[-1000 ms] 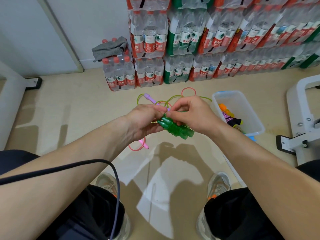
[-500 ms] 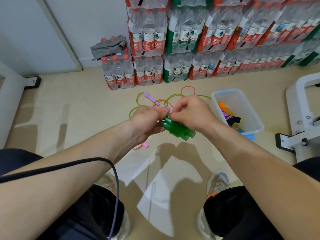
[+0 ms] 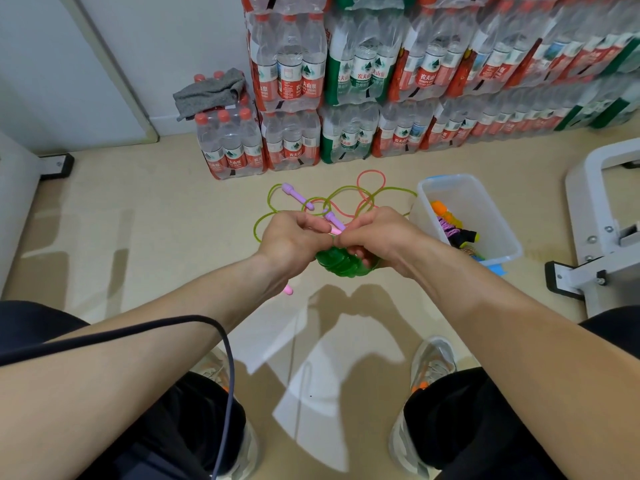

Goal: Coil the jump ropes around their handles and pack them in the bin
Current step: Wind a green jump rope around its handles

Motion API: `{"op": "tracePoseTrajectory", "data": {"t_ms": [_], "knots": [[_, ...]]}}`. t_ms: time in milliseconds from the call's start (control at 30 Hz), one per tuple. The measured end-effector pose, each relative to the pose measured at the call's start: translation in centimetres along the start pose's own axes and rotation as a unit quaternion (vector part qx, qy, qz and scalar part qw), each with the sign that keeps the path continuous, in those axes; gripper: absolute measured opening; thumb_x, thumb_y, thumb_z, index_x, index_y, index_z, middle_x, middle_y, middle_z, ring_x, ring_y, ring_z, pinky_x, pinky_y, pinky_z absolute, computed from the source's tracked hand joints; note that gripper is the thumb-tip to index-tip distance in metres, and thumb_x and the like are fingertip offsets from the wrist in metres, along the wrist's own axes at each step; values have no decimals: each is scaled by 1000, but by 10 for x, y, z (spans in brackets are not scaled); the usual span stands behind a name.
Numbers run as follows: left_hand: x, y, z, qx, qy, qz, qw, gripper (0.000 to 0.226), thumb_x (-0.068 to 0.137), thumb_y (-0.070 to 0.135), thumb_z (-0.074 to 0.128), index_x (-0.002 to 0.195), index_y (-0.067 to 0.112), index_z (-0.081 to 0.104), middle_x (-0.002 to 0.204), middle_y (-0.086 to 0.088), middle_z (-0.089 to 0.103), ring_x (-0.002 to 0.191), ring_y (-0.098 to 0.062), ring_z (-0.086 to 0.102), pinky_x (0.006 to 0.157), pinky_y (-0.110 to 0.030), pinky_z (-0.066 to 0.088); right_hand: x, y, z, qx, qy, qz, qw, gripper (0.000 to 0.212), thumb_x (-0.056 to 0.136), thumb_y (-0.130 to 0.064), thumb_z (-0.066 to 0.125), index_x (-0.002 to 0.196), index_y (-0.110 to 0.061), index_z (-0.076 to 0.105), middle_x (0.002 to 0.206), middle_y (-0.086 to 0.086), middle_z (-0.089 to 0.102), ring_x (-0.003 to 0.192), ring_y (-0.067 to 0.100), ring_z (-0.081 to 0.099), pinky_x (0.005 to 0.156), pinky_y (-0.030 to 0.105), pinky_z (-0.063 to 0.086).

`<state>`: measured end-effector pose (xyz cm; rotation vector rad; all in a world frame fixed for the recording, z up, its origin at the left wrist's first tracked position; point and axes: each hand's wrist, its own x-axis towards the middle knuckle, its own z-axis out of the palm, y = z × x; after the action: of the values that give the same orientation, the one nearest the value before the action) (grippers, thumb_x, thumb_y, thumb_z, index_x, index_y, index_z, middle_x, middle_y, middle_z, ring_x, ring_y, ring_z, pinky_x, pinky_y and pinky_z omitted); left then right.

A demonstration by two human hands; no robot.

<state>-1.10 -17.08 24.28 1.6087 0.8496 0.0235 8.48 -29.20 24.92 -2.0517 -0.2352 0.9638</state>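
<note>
my left hand [image 3: 294, 239]: curled on green rope bundle [image 3: 343, 266], frame centre
my right hand [image 3: 375, 237]: pinching same bundle's top
bin [image 3: 498, 251]: centre right, coiled ropes inside
loose ropes [image 3: 346, 199]: floor, above hands

You're looking down at a beige floor [image 3: 138, 237], with bright light patches [image 3: 311, 375] low in the centre. Upper left, a white wall [image 3: 166, 46]. Across the top, stacked water-bottle packs [image 3: 363, 74], a grey cloth [image 3: 207, 93] draped on one. White metal frame [image 3: 588, 188] at the right edge.
</note>
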Motion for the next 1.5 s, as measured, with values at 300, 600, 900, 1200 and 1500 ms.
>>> {"op": "tracePoseTrajectory", "data": {"t_ms": [300,600,900,1200,1500], "knots": [[4,-1,-1,-6,-1,-14,1000,20,74,1,77,83,14,66,70,-1,62,69,-20,61,85,-42,57,0,7,0,105,-55,44,992,9,85,-8,78,81,-8,69,60,5,58,50,12,49,51,25,43],[-2,-3,-3,-60,-11,-9,998,14,83,-4,73,88,10,71,82,-5,70,79,-20,65,75,-28,54,3,8,3,62,-66,-32,995,7,86,-6,71,87,-12,73,55,2,56,48,12,46,49,25,41],[-2,-8,-2,-54,-17,-17,998,16,85,-4,69,84,11,72,85,-10,68,76,-25,62,84,-40,58,6,11,11,-36,1,-85,996,11,74,-12,75,69,-21,71,53,-8,61,58,14,55,57,28,44],[4,0,-14,-155,-70,-52,984,27,89,-17,53,91,2,72,92,-16,75,90,-30,71,90,-35,59,4,10,-1,67,-24,-65,995,10,84,-3,70,77,-10,72,52,0,55,48,13,46,48,25,39],[3,14,-25,-197,-157,-11,968,20,87,-13,61,95,3,70,83,-7,76,79,-15,74,72,-19,60,-7,1,-17,270,-126,18,954,20,94,-3,61,75,-11,62,56,0,45,49,8,38,51,21,36]]}}
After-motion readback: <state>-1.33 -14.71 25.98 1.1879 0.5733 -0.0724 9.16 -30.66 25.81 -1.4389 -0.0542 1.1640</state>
